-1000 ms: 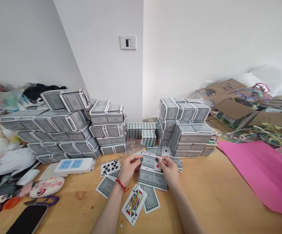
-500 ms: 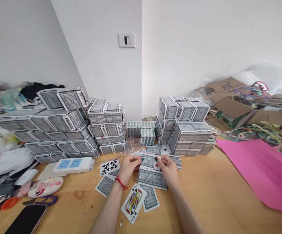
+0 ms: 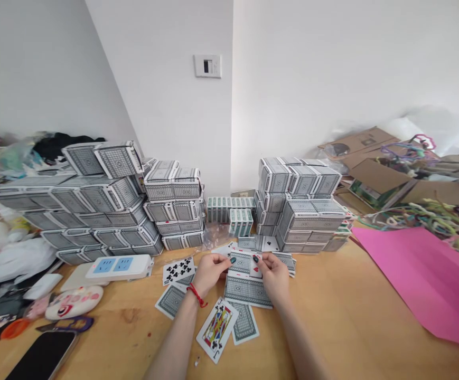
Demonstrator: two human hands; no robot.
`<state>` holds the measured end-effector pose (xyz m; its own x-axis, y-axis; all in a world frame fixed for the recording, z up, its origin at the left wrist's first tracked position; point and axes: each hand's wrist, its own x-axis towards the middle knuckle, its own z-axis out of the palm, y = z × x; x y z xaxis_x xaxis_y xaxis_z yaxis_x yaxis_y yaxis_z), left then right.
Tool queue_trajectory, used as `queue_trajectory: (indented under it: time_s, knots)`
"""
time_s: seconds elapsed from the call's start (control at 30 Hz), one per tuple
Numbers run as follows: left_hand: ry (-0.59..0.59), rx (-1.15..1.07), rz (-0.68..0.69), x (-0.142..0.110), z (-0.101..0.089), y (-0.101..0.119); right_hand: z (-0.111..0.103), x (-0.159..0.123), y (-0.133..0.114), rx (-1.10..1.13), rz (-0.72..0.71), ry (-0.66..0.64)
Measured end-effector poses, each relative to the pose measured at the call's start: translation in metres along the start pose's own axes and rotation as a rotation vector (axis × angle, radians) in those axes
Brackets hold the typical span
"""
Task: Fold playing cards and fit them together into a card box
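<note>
Between my two hands are folded playing cards (image 3: pixel 240 262) with grey patterned backs, and a red heart shows at their right end. My left hand (image 3: pixel 210 274), with a red string at its wrist, pinches the left side, thumb on top. My right hand (image 3: pixel 273 275) grips the right side the same way; the fingertips beneath are hidden. Just below lies a wider patterned card piece (image 3: pixel 248 291), close to both hands. A jack of clubs (image 3: pixel 217 330) rests face up nearer me, overlapping a face-down card (image 3: pixel 245 323). Left of my wrist are a ten of clubs (image 3: pixel 178 271) and another face-down card (image 3: pixel 170 301).
Stacked blocks of folded cards stand at the left (image 3: pixel 94 211), centre left (image 3: pixel 174 206) and right (image 3: pixel 312 211). Green-edged card decks (image 3: pixel 241 222) sit between them. A power strip (image 3: pixel 120 267), a phone (image 3: pixel 43 356), pink paper (image 3: pixel 423 279) and a cardboard box (image 3: pixel 387 179) surround the work area.
The view shifts slightly. Both hands keep their pinch on the folded cards in nearly the same place, and the loose cards have not moved.
</note>
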<state>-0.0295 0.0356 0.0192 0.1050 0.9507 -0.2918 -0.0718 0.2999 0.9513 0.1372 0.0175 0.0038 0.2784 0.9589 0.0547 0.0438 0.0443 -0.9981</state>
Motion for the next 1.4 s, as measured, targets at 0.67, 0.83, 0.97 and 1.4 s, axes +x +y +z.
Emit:
queue_trajectory:
  time_s: [0.67, 0.83, 0.97, 1.4]
  knots:
    - [0.026, 0.041, 0.035, 0.0012, 0.0008, -0.0021, -0.0006, 0.0018, -0.0008, -0.026, 0.053, -0.092]
    - [0.05, -0.003, 0.028, 0.0017, 0.0004, -0.0032, -0.0002, 0.0034, 0.0027, -0.069, 0.063, -0.127]
    - [0.063, -0.088, 0.022, 0.0019, 0.0011, -0.0034, 0.0011, 0.003, 0.0021, -0.082, 0.038, -0.13]
    - [0.048, -0.073, 0.0, 0.0055, -0.0008, -0.0084, 0.0004, 0.0042, 0.0063, -0.058, 0.044, -0.152]
